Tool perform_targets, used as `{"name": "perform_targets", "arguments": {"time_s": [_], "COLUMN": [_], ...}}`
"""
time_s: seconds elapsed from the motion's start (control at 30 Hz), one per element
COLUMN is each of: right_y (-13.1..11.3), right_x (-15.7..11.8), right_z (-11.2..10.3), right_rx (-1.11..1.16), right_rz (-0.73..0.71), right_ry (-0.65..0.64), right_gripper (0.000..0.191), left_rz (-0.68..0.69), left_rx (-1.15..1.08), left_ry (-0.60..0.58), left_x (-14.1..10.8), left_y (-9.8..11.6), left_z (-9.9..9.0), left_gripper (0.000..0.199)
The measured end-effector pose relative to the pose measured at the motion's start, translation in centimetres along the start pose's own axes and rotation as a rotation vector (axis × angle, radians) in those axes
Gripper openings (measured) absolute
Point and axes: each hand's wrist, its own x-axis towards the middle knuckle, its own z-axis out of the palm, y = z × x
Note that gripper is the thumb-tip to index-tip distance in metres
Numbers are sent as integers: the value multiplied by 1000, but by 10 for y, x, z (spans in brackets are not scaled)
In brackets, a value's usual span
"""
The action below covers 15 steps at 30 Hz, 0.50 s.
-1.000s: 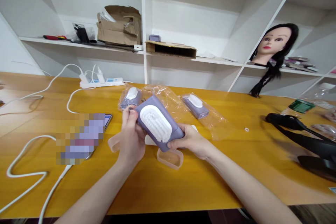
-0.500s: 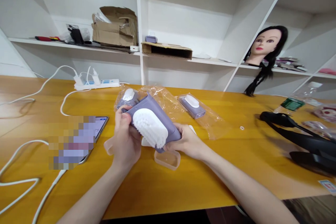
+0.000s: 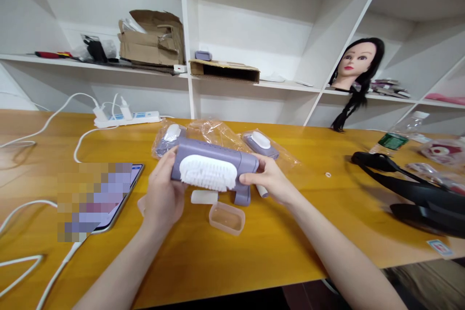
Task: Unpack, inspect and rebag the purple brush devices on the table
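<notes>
A purple device with an oval white bristled face is held nearly level above the wooden table, its bristles facing me. My left hand grips its left end. At its right end, my right hand has the thumb on the front and the fingers behind. Beneath it stands a small clear pinkish tray, with a white block beside it. A purple piece shows just under the device's right end. Behind lie two similar purple devices, one at left and one at right, in clear plastic.
A phone with a white cable lies at left, a power strip behind it. Black headphone-like gear and a bottle are at right. The shelf holds cardboard and a mannequin head.
The device has turned from a steep slant to nearly level, and my right hand has risen with its end. The purple piece and white block below are more exposed. The view has shifted slightly.
</notes>
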Motion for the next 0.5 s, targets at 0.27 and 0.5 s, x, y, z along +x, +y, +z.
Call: {"name": "perform_targets", "arguments": {"time_s": [0.27, 0.5], "right_y": [9, 18], "right_x": [4, 6], "right_z": [1, -1], "right_rx": [131, -62], "right_rz": [-39, 82], "right_ry": [125, 35], "right_gripper": [33, 37], "left_rz": [-169, -106], "left_rx": [40, -20], "left_ry": [-76, -8], "left_x": [-6, -5], "left_y": [-15, -18], "left_z": [4, 2], "left_gripper": [27, 19]}}
